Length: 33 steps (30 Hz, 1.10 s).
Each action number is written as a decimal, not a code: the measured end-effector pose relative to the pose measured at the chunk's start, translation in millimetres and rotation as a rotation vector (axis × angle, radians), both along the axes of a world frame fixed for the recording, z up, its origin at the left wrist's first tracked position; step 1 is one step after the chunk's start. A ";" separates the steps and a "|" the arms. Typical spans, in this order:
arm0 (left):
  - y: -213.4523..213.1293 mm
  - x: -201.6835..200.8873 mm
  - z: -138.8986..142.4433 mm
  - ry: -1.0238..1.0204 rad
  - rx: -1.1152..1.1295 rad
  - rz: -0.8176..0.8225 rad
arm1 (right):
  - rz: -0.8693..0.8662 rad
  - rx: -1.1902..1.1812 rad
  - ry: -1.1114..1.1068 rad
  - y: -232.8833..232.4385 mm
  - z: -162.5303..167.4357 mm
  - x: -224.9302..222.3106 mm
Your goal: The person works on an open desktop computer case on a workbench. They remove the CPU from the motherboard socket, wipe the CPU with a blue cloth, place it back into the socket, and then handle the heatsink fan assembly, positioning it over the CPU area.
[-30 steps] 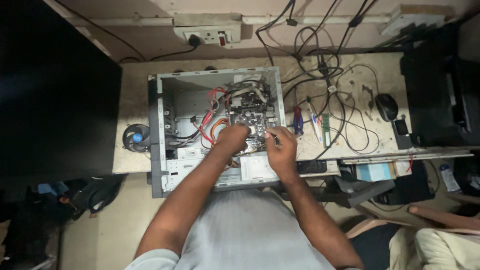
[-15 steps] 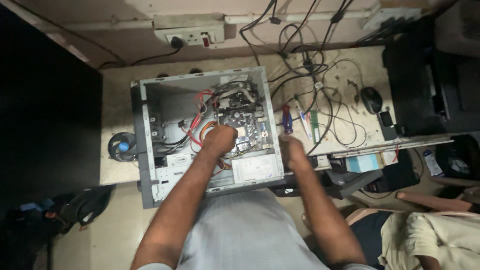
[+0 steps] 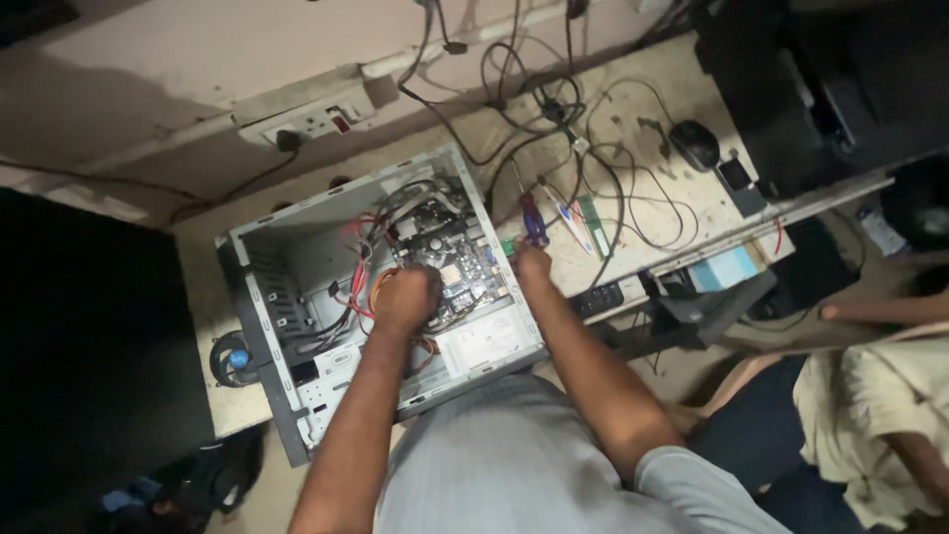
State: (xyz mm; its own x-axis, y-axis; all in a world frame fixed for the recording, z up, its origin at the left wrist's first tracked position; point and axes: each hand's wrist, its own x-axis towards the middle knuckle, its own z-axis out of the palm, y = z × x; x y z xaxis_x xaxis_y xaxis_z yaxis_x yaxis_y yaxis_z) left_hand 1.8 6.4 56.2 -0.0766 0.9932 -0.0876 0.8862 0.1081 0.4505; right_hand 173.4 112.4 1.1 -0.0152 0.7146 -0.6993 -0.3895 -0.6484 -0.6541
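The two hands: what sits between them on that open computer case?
In the head view, the green circuit board lies between the left hand, inside the open case, and the right hand at the screwdriver.

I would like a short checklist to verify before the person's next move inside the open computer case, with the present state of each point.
1. Open grey metal computer case lies flat on the table, side panel off: ok.
2. Left hand is inside the case, over the circuit board and red cables: ok; what its fingers hold: cannot tell.
3. Right hand is outside the case, at the red-and-blue-handled screwdriver; firm grip: cannot tell.
4. Black cables lie tangled on the table beside the right hand: not ok.
5. Case disconnected from the white wall socket strip: cannot tell.
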 end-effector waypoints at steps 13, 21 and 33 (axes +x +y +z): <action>10.4 11.4 15.6 0.005 -0.116 0.209 | -0.111 0.010 0.006 1.1 -14.7 4.2; 9.9 9.7 14.4 0.035 -0.129 0.215 | -0.111 -0.083 -0.043 4.5 -9.0 3.4; 6.1 9.2 13.0 0.006 -0.041 0.188 | -0.272 0.019 -0.031 16.8 -12.5 16.5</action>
State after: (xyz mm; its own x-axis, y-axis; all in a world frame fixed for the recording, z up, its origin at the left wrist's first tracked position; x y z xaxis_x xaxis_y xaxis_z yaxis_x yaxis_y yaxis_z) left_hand 11.1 12.4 69.2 -0.2611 0.9570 -0.1265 0.8515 0.2901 0.4368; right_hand 190.0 129.2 -11.4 0.2001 0.7028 -0.6827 -0.5273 -0.5100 -0.6796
